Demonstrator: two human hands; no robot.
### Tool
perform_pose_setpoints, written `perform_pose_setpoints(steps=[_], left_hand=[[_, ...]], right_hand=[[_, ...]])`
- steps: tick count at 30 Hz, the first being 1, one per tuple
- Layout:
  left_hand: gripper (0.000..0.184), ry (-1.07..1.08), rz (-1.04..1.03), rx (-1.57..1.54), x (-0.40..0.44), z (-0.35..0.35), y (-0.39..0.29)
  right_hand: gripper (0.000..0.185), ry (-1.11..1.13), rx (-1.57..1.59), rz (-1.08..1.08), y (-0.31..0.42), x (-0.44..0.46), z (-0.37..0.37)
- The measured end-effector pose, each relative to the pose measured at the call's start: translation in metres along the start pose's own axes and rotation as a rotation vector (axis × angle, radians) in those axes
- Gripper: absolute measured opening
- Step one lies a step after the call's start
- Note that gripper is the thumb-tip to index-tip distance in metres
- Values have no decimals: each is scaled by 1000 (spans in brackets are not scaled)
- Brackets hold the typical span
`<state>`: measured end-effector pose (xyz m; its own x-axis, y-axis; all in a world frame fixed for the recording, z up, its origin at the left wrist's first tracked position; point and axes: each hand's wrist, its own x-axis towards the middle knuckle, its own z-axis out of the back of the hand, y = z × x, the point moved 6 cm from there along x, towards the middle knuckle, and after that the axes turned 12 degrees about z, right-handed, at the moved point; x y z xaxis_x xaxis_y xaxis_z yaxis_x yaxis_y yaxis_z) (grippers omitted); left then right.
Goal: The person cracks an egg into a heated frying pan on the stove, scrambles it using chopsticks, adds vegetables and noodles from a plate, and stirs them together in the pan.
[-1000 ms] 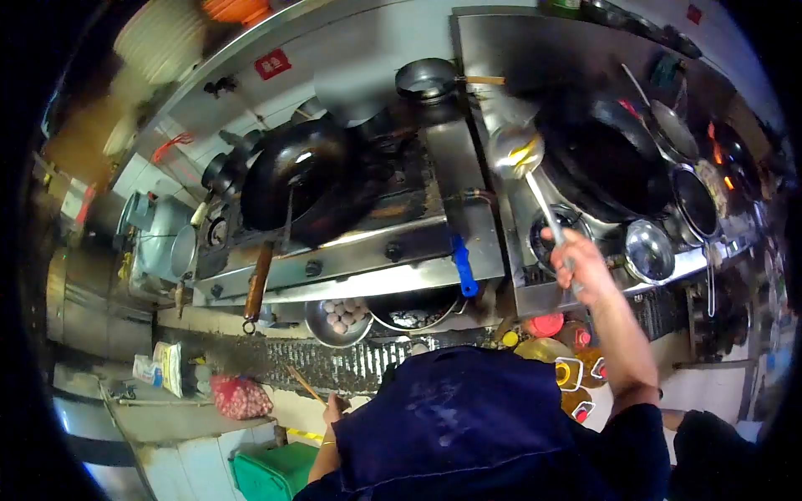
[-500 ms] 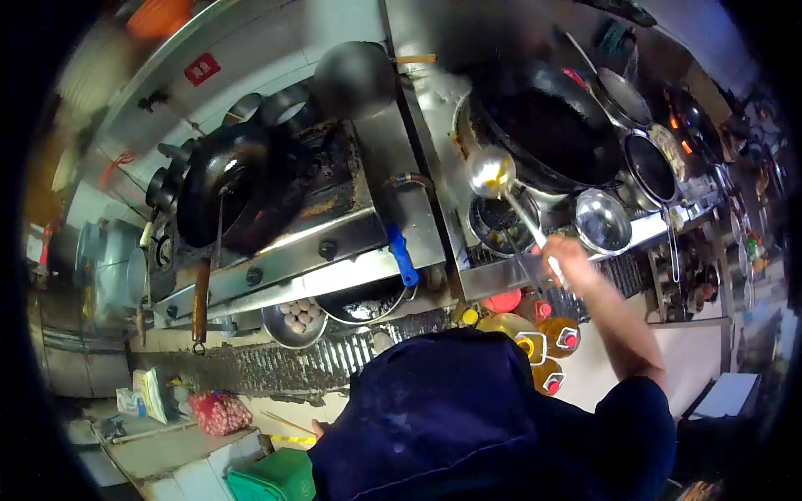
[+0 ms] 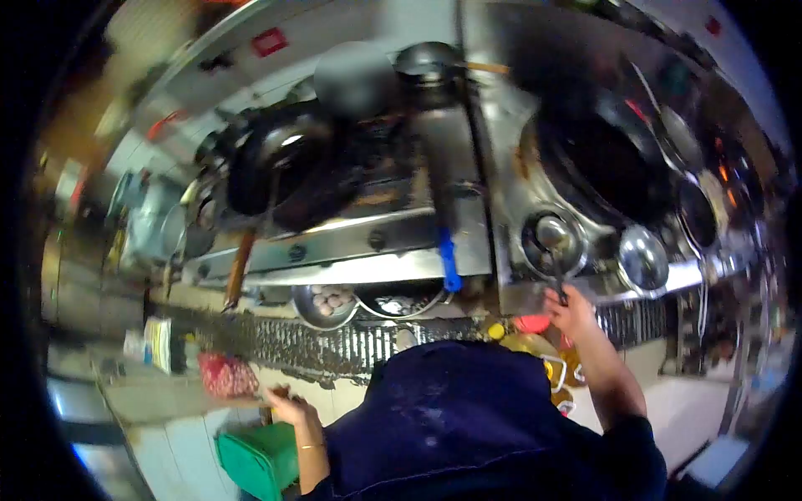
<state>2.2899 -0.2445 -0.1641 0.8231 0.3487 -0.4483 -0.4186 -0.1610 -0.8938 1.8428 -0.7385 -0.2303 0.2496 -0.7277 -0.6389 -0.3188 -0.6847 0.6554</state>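
My right hand (image 3: 573,314) is wrapped round the handle of a ladle (image 3: 552,234). The ladle's head is down in a round metal bowl (image 3: 580,255) at the front of the right stove; its contact with the bottom cannot be made out. Low on the left, my left hand (image 3: 291,408) reaches out with fingers partly stretched, blurred, beside a red mesh bag (image 3: 227,376) of small round pieces. I make out nothing held in it. A green bin (image 3: 261,459) stands just below that hand.
A large black wok (image 3: 606,159) sits behind the bowl; another wok (image 3: 280,171) with a wooden handle is on the left stove. A shiny metal bowl (image 3: 643,259) is right of my ladle. A blue handle (image 3: 449,260) juts over the front edge. Oil jugs (image 3: 571,367) stand below.
My right hand has come down and lowered the ladle from above the stove into the metal bowl. My left hand has moved out from beside the apron towards the mesh bag. The view has shifted.
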Motion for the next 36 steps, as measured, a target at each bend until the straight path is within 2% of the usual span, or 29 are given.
perform_pose_setpoints(steps=[1,2,4,5,6,7,8,9,10,12,13,15,17,20,21,22,23,24,25,26,27,29,31,33,35,36], left_hand=[[33,123,-74,-31,-12,-20,-27],[31,254,-228,-21,-11,-33,-49],[42,452,-374,-69,-68,-69,-88],[52,590,-348,-42,-90,-82,-94],[60,647,-369,-71,-107,-96,-93],[64,732,-480,-90,-128,-111,-93],[60,853,-445,3,-131,-120,-85],[52,947,-344,100,-148,-137,-84],[47,1022,-264,64,-159,-150,-79],[42,1275,-182,167,-173,-176,-64],[40,1309,-177,286,-183,-185,-67],[44,1386,-158,221,-198,-197,-73],[52,1373,-147,68,-194,-199,-76],[51,1226,-186,165,-162,-189,-79],[49,1185,-217,204,-154,-183,-87],[49,1270,-157,39,-148,-177,-98],[56,1261,-292,32,-137,-168,-120],[67,1136,-397,-25,-125,-156,-141],[72,1009,-344,-116,-105,-142,-146],[71,956,-286,-137,-79,-126,-149],[66,914,-271,-265,-66,-123,-160],[61,927,-76,-350,-35,-115,-164],[59,809,11,-331,-7,-113,-155],[58,759,78,-304,16,-111,-146],[58,782,126,-271,34,-114,-137],[49,858,117,-216,42,-116,-133]], right_hand=[[36,-103,-270,132,22,-35,-24],[39,2,-387,225,24,-40,-24],[40,-28,-805,780,31,-60,-29],[40,-35,-1000,1072,38,-70,-42],[41,65,-1075,1155,41,-77,-65],[41,169,-1140,1235,39,-89,-93],[31,309,-1004,1144,31,-89,-122],[20,472,-1003,1180,27,-104,-166],[18,639,-1039,1311,24,-130,-215],[32,1002,-1087,1538,3,-164,-290],[44,1084,-1057,1635,-6,-182,-322],[56,1157,-1043,1763,-25,-203,-366],[63,1168,-1001,1858,-40,-210,-390],[63,1246,-1005,1791,-56,-212,-410],[63,1301,-980,1699,-57,-213,-418],[60,1297,-977,1699,-57,-210,-425],[56,1291,-974,1698,-57,-207,-433],[50,1224,-1009,1737,-54,-197,-445],[45,1158,-1042,1773,-51,-188,-461],[41,1080,-1140,1780,-48,-184,-483],[45,1009,-1274,1834,-50,-173,-506],[55,912,-1568,1996,-62,-153,-553],[52,1038,-1648,1924,-71,-131,-589],[43,1186,-1663,1824,-76,-110,-617],[24,1102,-1733,1881,-61,-102,-637],[19,1035,-1617,1944,-46,-95,-642]])
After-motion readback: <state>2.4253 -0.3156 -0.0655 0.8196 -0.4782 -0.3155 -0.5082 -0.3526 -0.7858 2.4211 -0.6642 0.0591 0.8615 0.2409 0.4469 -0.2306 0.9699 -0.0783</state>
